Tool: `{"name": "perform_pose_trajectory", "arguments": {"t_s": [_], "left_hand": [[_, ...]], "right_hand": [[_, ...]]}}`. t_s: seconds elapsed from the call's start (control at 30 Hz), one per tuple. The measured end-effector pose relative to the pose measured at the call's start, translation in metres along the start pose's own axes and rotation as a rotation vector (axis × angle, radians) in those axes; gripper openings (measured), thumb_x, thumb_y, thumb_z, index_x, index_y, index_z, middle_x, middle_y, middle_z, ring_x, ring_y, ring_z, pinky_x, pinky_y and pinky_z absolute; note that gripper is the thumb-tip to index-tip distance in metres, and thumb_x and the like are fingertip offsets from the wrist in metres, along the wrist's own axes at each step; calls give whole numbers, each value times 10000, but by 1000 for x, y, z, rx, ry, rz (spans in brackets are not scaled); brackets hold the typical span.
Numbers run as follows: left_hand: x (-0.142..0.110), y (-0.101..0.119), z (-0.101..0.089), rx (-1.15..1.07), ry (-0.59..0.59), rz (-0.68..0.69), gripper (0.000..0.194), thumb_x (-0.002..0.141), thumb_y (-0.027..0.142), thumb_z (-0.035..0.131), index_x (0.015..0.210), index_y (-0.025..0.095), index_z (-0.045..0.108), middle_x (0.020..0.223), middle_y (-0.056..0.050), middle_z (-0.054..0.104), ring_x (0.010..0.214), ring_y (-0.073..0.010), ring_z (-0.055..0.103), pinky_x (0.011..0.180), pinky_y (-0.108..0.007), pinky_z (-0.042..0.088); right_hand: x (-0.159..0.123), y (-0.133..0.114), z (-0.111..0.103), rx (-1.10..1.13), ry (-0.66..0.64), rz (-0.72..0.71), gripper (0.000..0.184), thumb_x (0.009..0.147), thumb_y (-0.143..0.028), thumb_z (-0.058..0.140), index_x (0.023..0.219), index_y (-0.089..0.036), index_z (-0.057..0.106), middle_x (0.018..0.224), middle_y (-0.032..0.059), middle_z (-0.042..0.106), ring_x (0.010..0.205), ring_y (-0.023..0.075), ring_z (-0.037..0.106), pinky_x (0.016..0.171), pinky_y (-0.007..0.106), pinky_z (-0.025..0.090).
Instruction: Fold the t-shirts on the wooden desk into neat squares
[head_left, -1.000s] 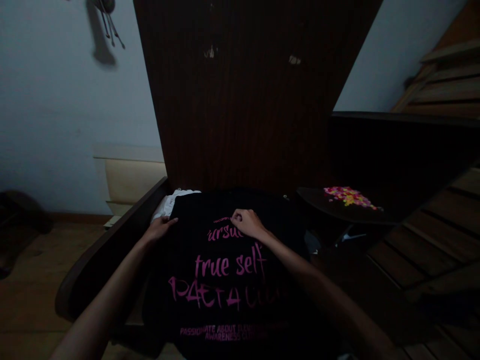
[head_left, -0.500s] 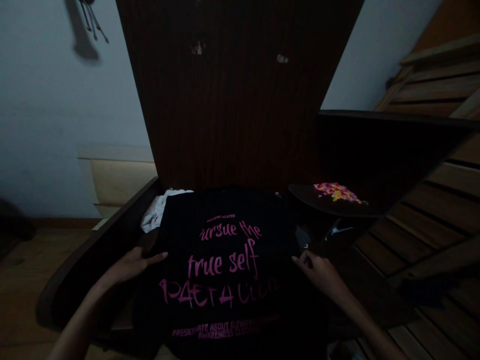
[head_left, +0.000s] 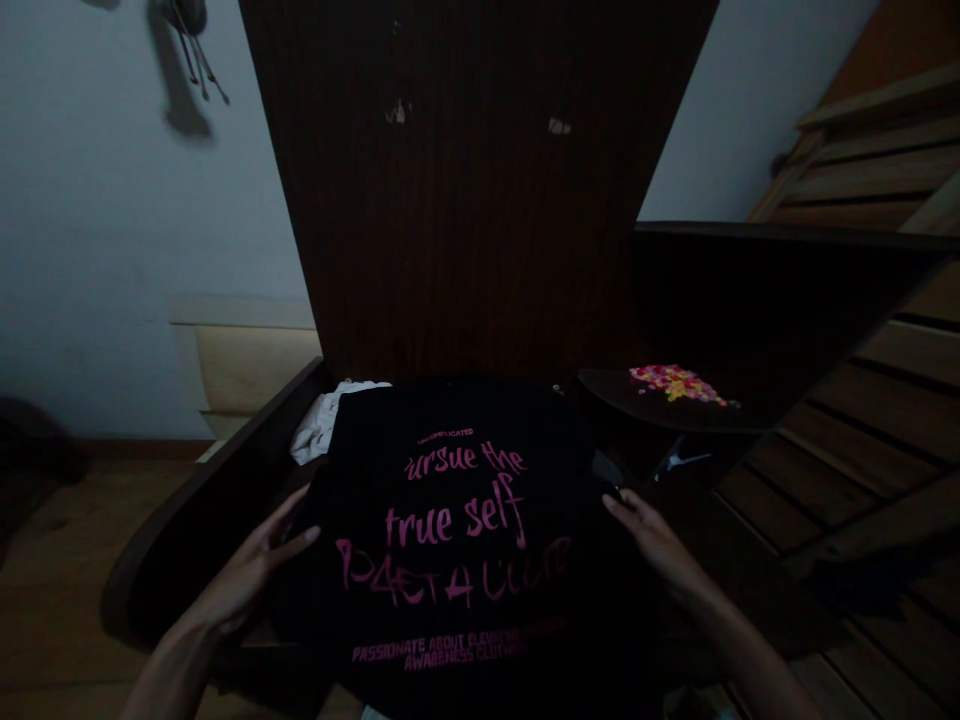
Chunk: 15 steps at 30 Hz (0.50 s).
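A black T-shirt [head_left: 465, 500] with pink lettering lies spread out in front of me on a dark wooden surface, its lower part hanging toward me. At its left edge my left hand [head_left: 259, 565] grips the cloth, thumb on top and the other fingers partly hidden by the fabric. My right hand [head_left: 649, 535] pinches the opposite edge between thumb and fingers. The dim light hides most of the shirt's folds and outline.
White cloth [head_left: 316, 425] lies behind the shirt's upper left corner. A raised dark side board [head_left: 172, 520] runs along the left. To the right, small pink, red and yellow pieces [head_left: 675, 383] are heaped on a dark shelf [head_left: 615, 392]. A tall dark panel [head_left: 465, 230] stands behind.
My left hand has shifted from lying at the shirt's left edge to gripping it. My right hand has moved slightly outward, and the shirt's lower part has creased a little.
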<state>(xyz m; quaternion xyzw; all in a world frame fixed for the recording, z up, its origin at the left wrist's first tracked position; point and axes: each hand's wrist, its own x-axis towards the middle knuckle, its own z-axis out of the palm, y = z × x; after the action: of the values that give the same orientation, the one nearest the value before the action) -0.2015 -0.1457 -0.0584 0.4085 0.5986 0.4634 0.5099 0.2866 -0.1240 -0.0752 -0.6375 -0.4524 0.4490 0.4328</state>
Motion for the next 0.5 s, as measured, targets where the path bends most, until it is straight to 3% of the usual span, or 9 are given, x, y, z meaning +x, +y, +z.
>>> {"name": "perform_pose_trajectory", "arguments": {"t_s": [0.1, 0.23, 0.37, 0.5], "left_hand": [[2, 4, -2, -173, 152, -14, 748, 623, 451, 821, 1309, 262, 590, 1149, -76, 734, 1023, -284, 706, 792, -323, 619], [-4, -6, -3, -246, 281, -124, 450, 704, 472, 743, 1039, 176, 696, 883, -73, 766, 828, -263, 742, 660, -307, 629], [-11, -15, -2, -154, 188, -236, 413, 659, 480, 787, 915, 171, 690, 862, -91, 765, 825, -277, 744, 684, -322, 626], [-13, -9, -3, -162, 59, -209, 482, 629, 424, 826, 1032, 212, 666, 1002, -88, 765, 926, -283, 734, 801, -345, 614]], "right_hand": [[-1, -9, -3, 105, 47, 30, 393, 692, -602, 712, 814, -248, 593, 713, 8, 693, 696, 220, 684, 645, 319, 559], [-6, -7, -8, 183, -19, 83, 344, 679, -528, 722, 868, -243, 682, 954, 73, 750, 985, 288, 694, 888, 396, 562], [-14, 2, -12, 168, -114, 152, 323, 664, -476, 755, 905, -263, 727, 1128, 81, 727, 1142, 307, 638, 1030, 418, 491], [-21, 2, -18, 179, -348, 144, 602, 717, -455, 768, 1268, -261, 626, 1345, 78, 621, 1238, 289, 581, 1085, 429, 438]]}}
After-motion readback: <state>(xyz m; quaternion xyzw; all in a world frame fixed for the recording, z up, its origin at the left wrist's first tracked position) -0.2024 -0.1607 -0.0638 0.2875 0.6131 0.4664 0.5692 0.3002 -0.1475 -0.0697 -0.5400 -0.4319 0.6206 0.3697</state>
